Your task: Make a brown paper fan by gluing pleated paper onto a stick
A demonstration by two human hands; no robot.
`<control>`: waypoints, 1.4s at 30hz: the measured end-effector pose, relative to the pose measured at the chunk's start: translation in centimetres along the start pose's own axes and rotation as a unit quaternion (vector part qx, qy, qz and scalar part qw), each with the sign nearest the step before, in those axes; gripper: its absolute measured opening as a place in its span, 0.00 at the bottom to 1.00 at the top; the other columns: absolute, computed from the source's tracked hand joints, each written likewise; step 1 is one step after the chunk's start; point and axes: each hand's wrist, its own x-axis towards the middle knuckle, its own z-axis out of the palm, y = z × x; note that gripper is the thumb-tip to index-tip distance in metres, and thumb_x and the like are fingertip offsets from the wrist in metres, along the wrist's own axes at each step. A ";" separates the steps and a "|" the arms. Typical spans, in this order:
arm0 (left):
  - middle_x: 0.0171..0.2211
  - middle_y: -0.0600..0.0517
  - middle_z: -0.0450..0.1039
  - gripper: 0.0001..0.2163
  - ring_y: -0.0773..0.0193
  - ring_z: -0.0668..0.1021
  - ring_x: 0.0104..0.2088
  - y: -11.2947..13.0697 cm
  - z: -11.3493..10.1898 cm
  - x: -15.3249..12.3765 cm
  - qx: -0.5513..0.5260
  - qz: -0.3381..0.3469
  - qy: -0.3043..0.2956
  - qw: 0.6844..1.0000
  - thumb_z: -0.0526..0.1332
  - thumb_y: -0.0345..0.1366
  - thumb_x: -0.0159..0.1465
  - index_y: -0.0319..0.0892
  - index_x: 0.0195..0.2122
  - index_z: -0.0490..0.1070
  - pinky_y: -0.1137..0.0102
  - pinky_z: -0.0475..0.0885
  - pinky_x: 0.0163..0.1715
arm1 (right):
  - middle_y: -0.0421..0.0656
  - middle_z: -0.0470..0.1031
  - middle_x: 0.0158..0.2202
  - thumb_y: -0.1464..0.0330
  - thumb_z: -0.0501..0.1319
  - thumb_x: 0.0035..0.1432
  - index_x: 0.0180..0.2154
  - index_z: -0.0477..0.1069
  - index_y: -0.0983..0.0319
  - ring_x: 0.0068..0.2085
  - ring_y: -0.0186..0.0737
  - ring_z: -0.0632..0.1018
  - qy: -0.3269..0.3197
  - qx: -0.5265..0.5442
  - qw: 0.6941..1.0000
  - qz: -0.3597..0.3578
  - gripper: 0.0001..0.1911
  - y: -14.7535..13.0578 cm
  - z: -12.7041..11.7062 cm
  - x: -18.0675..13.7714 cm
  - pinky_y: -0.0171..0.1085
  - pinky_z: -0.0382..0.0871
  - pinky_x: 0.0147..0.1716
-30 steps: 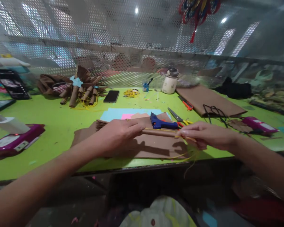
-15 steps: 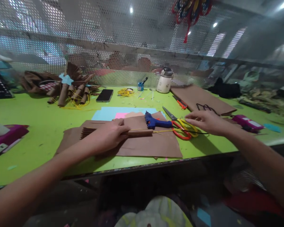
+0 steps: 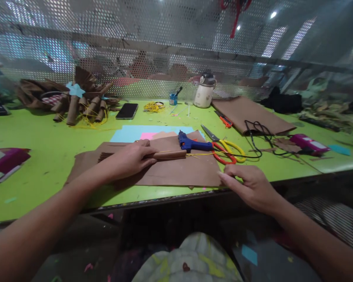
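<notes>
My left hand point(image 3: 135, 156) is closed around a folded brown paper fan point(image 3: 172, 155), its pleats showing left of the hand and its rolled handle on the right. Thin yellow string point(image 3: 198, 155) trails from the handle's end. Under it lies a flat brown paper sheet point(image 3: 176, 174). My right hand point(image 3: 247, 184) is at the sheet's right edge, thumb and curled fingers close together; whatever is between them is hidden. A blue glue gun point(image 3: 192, 144) rests on the sheet behind the handle. Scissors point(image 3: 223, 147) with red and yellow handles lie just beyond my right hand.
Behind are a phone point(image 3: 127, 111), a yellow string pile point(image 3: 153, 107), a blue jar point(image 3: 173, 99) and a white bottle point(image 3: 203, 92). Brown paper bundles point(image 3: 73, 105) stand back left. A black cord point(image 3: 250, 135) runs near a purple power strip point(image 3: 310, 143); another strip point(image 3: 6, 164) lies left.
My right hand has moved from over the scissors toward me and left, to the brown sheet's edge, its fingers curling in. My left hand still holds the fan. The view has tilted slightly down.
</notes>
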 end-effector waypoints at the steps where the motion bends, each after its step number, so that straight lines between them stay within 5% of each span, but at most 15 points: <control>1: 0.36 0.48 0.66 0.15 0.61 0.70 0.33 -0.1 0.1 0.0 -0.002 0.000 0.001 1.000 0.50 0.43 0.66 0.42 0.40 0.73 0.67 0.64 0.33 | 0.36 0.61 0.20 0.68 0.54 0.63 0.22 0.62 0.62 0.22 0.30 0.64 0.002 0.003 1.000 0.003 0.17 0.1 0.1 -0.2 0.33 0.57 0.25; 5: 0.37 0.48 0.66 0.15 0.59 0.71 0.35 -0.4 0.2 -0.1 -0.002 -0.002 0.005 1.000 0.50 0.44 0.66 0.43 0.42 0.73 0.67 0.65 0.35 | 0.33 0.51 0.17 0.69 0.57 0.62 0.18 0.54 0.61 0.19 0.28 0.57 0.051 0.026 0.998 0.003 0.21 0.8 0.3 -0.5 0.33 0.51 0.21; 8: 0.36 0.48 0.66 0.15 0.60 0.71 0.34 -0.5 0.2 -0.3 -0.008 -0.006 0.007 1.000 0.50 0.44 0.66 0.43 0.41 0.73 0.67 0.65 0.35 | 0.36 0.59 0.21 0.73 0.60 0.58 0.20 0.58 0.61 0.23 0.30 0.64 0.072 0.065 0.995 -0.038 0.17 0.5 0.1 -0.4 0.32 0.59 0.25; 11: 0.37 0.48 0.66 0.14 0.60 0.72 0.35 -0.7 0.1 -0.4 -0.027 -0.012 0.004 1.000 0.52 0.44 0.65 0.45 0.43 0.73 0.67 0.65 0.36 | 0.46 0.69 0.37 0.74 0.61 0.57 0.35 0.68 0.62 0.40 0.39 0.72 0.021 0.069 0.995 -0.063 0.03 -0.3 -0.1 -0.2 0.37 0.67 0.40; 15: 0.41 0.48 0.67 0.16 0.57 0.73 0.38 -1.1 0.1 -0.5 -0.057 -0.027 0.001 0.998 0.54 0.46 0.63 0.48 0.48 0.72 0.66 0.67 0.38 | 0.50 0.67 0.46 0.71 0.61 0.57 0.44 0.68 0.61 0.49 0.45 0.69 -0.052 -0.002 0.996 -0.069 0.12 -0.7 0.0 -0.1 0.46 0.64 0.50; 21: 0.46 0.47 0.69 0.20 0.56 0.73 0.42 -0.2 -1.2 -1.0 -0.072 -0.036 -0.012 0.997 0.56 0.50 0.61 0.47 0.51 0.70 0.65 0.67 0.40 | 0.51 0.68 0.46 0.72 0.59 0.58 0.43 0.69 0.60 0.48 0.48 0.69 -0.064 -0.070 0.992 -0.088 0.10 0.6 0.4 -0.1 0.50 0.67 0.47; 27: 0.43 0.47 0.70 0.23 0.58 0.74 0.39 1.3 -2.6 -1.4 -0.081 -0.058 -0.014 0.995 0.51 0.52 0.63 0.45 0.54 0.66 0.67 0.68 0.38 | 0.47 0.71 0.38 0.76 0.55 0.61 0.39 0.69 0.60 0.40 0.42 0.71 0.000 -0.035 0.990 -0.137 0.08 1.2 0.8 0.2 0.45 0.69 0.40; 34: 0.60 0.45 0.59 0.34 0.49 0.70 0.53 3.3 -2.8 -1.7 -0.024 0.055 -0.041 0.997 0.59 0.56 0.57 0.51 0.63 0.54 0.62 0.65 0.48 | 0.46 0.72 0.35 0.77 0.58 0.59 0.36 0.69 0.60 0.39 0.41 0.73 0.081 -0.020 0.986 -0.147 0.06 1.5 0.3 2.5 0.45 0.69 0.41; 42: 0.49 0.44 0.69 0.18 0.56 0.75 0.42 4.9 -0.8 -1.2 0.004 0.047 0.018 0.999 0.55 0.39 0.63 0.45 0.54 0.64 0.66 0.68 0.41 | 0.47 0.73 0.36 0.75 0.59 0.58 0.35 0.71 0.60 0.39 0.43 0.73 0.131 -0.041 0.980 -0.144 0.05 1.5 -0.3 4.6 0.44 0.70 0.39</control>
